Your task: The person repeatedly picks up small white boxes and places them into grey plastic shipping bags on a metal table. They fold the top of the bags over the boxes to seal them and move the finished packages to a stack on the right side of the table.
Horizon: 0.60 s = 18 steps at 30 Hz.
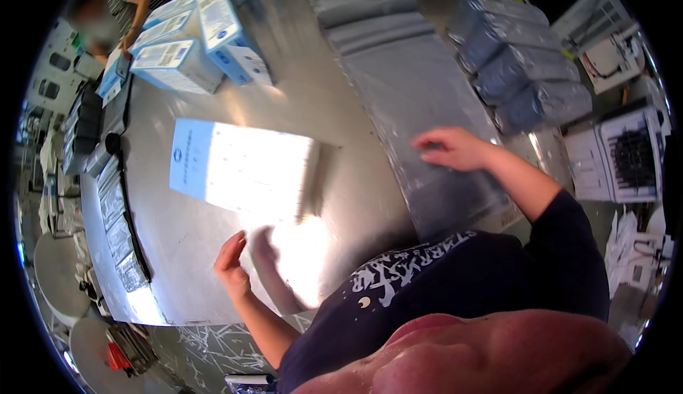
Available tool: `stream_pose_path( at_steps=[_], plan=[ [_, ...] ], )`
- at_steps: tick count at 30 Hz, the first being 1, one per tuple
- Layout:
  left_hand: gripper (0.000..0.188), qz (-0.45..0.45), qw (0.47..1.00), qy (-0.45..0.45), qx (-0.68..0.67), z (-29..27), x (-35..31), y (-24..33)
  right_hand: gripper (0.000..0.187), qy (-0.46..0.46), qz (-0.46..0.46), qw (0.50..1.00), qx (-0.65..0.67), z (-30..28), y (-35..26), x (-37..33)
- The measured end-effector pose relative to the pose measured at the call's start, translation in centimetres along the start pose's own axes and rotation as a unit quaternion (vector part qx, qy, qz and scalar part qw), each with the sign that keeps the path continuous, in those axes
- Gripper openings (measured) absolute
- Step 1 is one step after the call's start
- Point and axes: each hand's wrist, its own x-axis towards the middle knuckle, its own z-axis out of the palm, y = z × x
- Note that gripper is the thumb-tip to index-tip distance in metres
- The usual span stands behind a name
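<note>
Tabletop [306,91] of shiny metal fills most of our view, and down its right side runs a long grey plastic strip [405,66], passing beneath our arm. Beyond the strip we have plump grey bundles [526,66] crowded in a row; at the upper left, a group of blue-and-white cartons [178,66] stands close together. And centre stage for us, the single blue-and-white box [245,163], left of the strip, blue end leftward, its right end blurring; we cannot tell whether it sits flat on the metal. Our right hand [452,148] is over the strip, fingers parted and lightly bent, contact impossible to call. Smallest in our picture, our left hand [233,264] is loosely unfolded, fingertips just beside the box's near edge.
</note>
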Motion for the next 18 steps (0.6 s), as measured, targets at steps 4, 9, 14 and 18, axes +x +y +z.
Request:
stream_pose_path(
  at_steps=[4,9,14,18],
  plan=[
    [0.079,-0.057,0.988,0.134,0.059,10.9,0.0,2.9,0.07,-0.004,-0.14,0.989,0.049,9.8,-1.0,4.8],
    [0.074,0.023,0.93,0.233,-0.284,23.7,0.6,8.0,0.06,-0.028,-0.194,0.936,0.293,12.1,-1.1,-2.1],
    [0.092,0.108,0.963,0.193,-0.152,27.9,-6.6,9.4,0.038,-0.16,-0.035,0.96,0.227,4.0,5.9,-11.3],
    [0.094,0.059,0.978,0.114,-0.164,41.0,-9.8,16.0,0.066,0.081,-0.241,0.821,0.512,1.2,9.7,-17.0]
  ],
)
